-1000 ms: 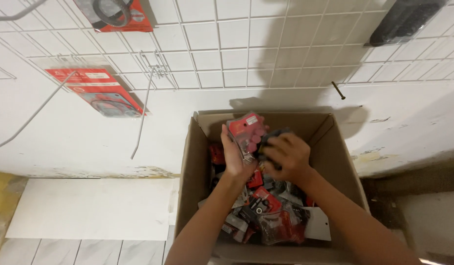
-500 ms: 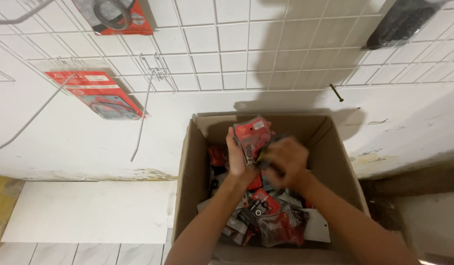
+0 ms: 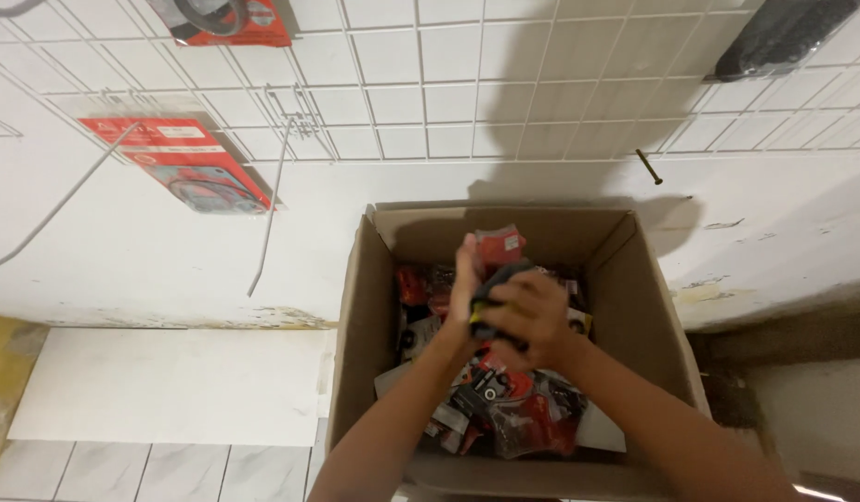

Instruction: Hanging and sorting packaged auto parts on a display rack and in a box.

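An open cardboard box [image 3: 365, 307] stands on the floor against a white wall, filled with several red and black blister packets [image 3: 513, 418]. Both my hands are inside it, above the pile. My left hand [image 3: 462, 293] holds a red packet [image 3: 499, 245] upright, its top showing above my fingers. My right hand [image 3: 532, 316] is closed around a dark packet [image 3: 490, 288], pressed against the left hand.
A white wire grid panel [image 3: 430, 84] covers the wall above, with long hooks [image 3: 272, 200] sticking out. Red packets [image 3: 183, 163] hang from hooks at the left and top left. A dark item [image 3: 783, 33] hangs at the top right. A white board [image 3: 170, 386] lies left of the box.
My hands have drawn closer together and dropped slightly in the box. The red packet in my left hand now shows less above the fingers.
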